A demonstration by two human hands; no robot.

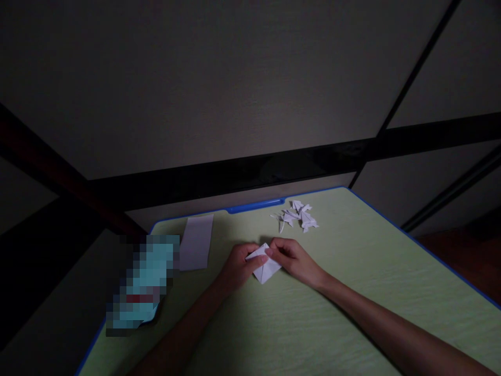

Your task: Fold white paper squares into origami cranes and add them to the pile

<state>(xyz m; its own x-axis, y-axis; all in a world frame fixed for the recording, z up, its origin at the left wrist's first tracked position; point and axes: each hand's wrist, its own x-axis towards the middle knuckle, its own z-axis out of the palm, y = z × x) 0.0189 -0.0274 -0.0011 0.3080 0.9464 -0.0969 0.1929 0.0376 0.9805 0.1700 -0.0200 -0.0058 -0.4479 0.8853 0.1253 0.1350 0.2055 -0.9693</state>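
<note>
Between both hands, just above or on the table, is a small folded white paper (pixel 266 270) with creases meeting near its middle. My left hand (pixel 239 265) pinches its left side, thumb on top. On the right, my right hand (pixel 289 256) grips the upper right edge, its thumb pressed on the paper near the top corner. The fingers beneath the paper are hidden. Beyond my right hand lies a group of several folded paper figures (pixel 307 218), with thin paper strips beside them.
A stack or sheet of white paper (pixel 198 243) lies at the back left of the green table (pixel 376 271). Nearer on the left is a pixelated turquoise object (pixel 151 279). A blue tray groove (pixel 256 206) runs along the far edge, against a panelled wall (pixel 235 89).
</note>
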